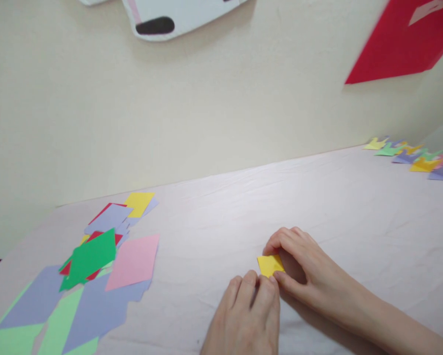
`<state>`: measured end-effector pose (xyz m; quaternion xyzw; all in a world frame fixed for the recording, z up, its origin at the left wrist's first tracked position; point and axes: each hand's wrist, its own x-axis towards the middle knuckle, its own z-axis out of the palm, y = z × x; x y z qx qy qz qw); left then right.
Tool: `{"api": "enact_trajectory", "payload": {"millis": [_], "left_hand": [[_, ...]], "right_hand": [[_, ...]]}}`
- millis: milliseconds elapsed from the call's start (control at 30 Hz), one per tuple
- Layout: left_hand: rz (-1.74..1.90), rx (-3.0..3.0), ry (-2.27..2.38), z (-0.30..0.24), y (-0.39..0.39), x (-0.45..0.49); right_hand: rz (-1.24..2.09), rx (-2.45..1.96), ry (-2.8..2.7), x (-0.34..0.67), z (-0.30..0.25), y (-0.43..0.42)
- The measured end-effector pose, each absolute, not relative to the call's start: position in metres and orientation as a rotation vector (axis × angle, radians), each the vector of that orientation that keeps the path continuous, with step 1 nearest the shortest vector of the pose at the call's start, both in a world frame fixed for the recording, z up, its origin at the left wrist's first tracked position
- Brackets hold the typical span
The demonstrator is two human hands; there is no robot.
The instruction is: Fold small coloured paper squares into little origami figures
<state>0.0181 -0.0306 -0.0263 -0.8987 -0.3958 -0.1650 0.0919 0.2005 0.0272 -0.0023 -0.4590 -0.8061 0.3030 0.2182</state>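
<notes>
A small folded yellow paper [269,265] lies on the pale tablecloth [317,197] near the front edge. My right hand [306,268] curls around it from the right, with thumb and fingers pinching its edges. My left hand [247,315] comes from below, its fingertips held together and pressing on the paper's lower left corner.
Loose coloured paper squares [95,261] in green, lilac, pink, red and yellow are spread over the table's left side. Several folded paper shapes [417,158] line the far right corner. A cream wall [206,108] carries a red paper [402,42] and a white cut-out [162,17].
</notes>
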Motion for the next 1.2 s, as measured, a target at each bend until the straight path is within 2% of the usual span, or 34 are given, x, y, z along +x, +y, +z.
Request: {"api": "enact_trajectory", "payload": {"millis": [267, 467, 1200], "left_hand": [[-0.706, -2.521, -1.154, -0.023, -0.0273, 0.0201], [-0.706, -2.523, -1.114, -0.0263, -0.0253, 0.0161], [-0.69, -2.543, -1.136, -0.0299, -0.0274, 0.0175]], "right_hand": [[0.861, -1.285, -2.187, 0.1989, -0.0035, 0.027], [0.893, -1.233, -2.138, 0.2025, -0.0046, 0.0261], [0.679, -1.284, -2.264, 0.2022, -0.004, 0.0304]]}}
